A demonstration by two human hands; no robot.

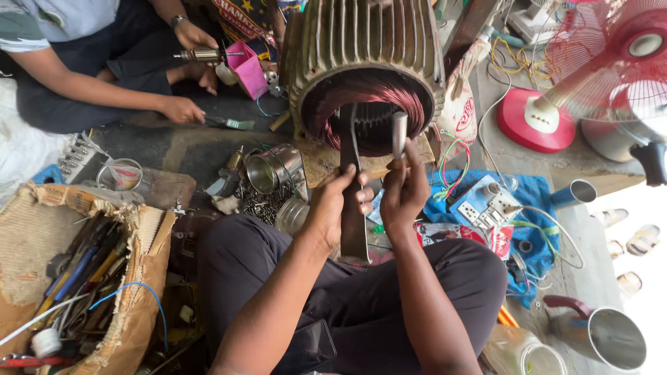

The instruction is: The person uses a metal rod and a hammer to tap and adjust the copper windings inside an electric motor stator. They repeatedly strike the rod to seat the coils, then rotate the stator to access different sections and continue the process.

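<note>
I sit cross-legged facing a large ribbed motor stator (365, 48) whose open end shows copper windings (372, 94). My left hand (337, 205) grips a long dark flat metal bar (352, 229) that stands upright with its top end at the stator's mouth. My right hand (403, 191) holds a short grey metal rod (399, 134) upright beside the bar, just in front of the windings. The two hands are close together, almost touching.
A torn cardboard box (142, 236) with several tools lies at my left. Metal tins (267, 170) and loose screws sit near my knee. Another person (90, 62) sits at the back left holding a tool. A red pedestal fan (604, 62), steel cups (615, 337) and a blue cloth (535, 191) with sockets are at right.
</note>
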